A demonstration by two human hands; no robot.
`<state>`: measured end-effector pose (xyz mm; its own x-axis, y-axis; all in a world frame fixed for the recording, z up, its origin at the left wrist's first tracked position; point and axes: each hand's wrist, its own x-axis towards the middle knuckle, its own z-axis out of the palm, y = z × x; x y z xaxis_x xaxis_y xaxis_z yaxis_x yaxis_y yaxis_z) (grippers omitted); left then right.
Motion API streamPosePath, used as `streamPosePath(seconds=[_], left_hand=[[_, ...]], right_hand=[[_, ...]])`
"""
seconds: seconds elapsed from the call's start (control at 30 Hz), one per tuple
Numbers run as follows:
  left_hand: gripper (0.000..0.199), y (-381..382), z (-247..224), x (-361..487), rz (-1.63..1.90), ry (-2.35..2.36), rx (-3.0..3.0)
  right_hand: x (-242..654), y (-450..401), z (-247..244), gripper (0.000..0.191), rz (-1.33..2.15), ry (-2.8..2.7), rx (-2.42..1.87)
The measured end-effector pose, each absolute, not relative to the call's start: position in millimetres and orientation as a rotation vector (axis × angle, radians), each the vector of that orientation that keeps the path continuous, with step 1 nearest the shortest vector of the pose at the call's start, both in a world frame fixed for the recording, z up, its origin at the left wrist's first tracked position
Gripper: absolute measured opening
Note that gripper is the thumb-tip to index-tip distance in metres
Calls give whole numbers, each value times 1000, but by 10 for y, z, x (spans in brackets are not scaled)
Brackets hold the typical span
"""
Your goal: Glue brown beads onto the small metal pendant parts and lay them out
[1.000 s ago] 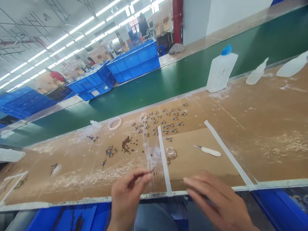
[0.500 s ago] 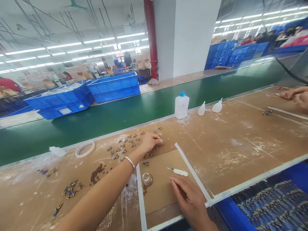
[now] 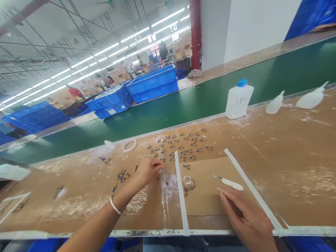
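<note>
My left hand (image 3: 149,169), with a light bracelet at its wrist, hovers just in front of the rows of small blue-and-gold figures (image 3: 180,147). Its thumb and fingers are pinched together; anything between them is too small to make out. My right hand (image 3: 246,217) rests near the front edge, fingers stretched forward and holding nothing. Just beyond its fingertips lies a white-handled craft knife (image 3: 232,183) on a sheet of brown card (image 3: 207,203). A small clear cup (image 3: 188,182) stands on the card's left side, below a single figure (image 3: 186,166).
A roll of white tape (image 3: 129,145) lies left of the rows. Clustered figures (image 3: 122,175) sit left of my forearm. A blue-capped bottle (image 3: 239,99) and two squeeze bottles (image 3: 311,98) stand along the far edge. Behind runs a green conveyor belt (image 3: 154,116) with blue crates (image 3: 154,87) beyond.
The view has swung left. My left hand has drawn back from the right part of the rows to their near left side. My right hand stays beside the knife.
</note>
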<state>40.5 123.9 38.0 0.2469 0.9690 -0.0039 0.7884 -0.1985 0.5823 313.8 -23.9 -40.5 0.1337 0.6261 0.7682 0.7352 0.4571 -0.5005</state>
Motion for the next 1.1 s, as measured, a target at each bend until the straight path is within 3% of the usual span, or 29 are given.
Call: streamPosePath(seconds=[0.33, 0.77, 0.97, 1.1], left_hand=[[24, 667, -83, -25, 467, 1626, 2504], [21, 250, -122, 15, 551, 1453, 3177], [16, -65, -251, -77, 793, 1424, 3065], [25, -163, -328, -155, 896, 1587, 2838]], right_hand=[[3134, -281, -452, 12, -161, -1608, -1246], [3113, -306, -458, 11, -176, -1616, -1285], [3101, -354, -449, 15, -85, -1590, -1390], [3075, -388, -449, 14, 6, -1561, -1425]])
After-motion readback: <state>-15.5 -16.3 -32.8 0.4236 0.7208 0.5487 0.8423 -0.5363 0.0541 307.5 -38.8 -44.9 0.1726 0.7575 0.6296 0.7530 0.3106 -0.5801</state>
